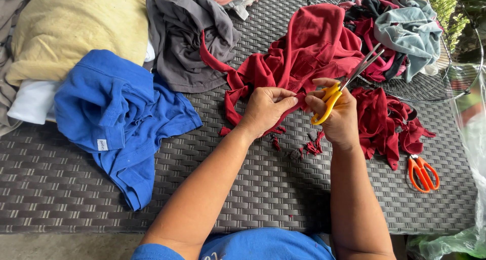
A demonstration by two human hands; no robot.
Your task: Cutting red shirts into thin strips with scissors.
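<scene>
Outdoors, woven table [253, 189], red cloth [304, 52], scissors [336, 90]

2 bare forearms, blue top

The person wears a bright blue short-sleeved shirt [263, 246]; both arms are uncovered below the sleeves, with no watch, rings or gloves showing.

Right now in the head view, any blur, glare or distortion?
Head view: soft even daylight, no glare; hands and yellow-handled scissors sharp; clear plastic bag at the right edge smeared and blown out; wide-angle bend at the round wire basket; faint shadow under the forearms.
</scene>
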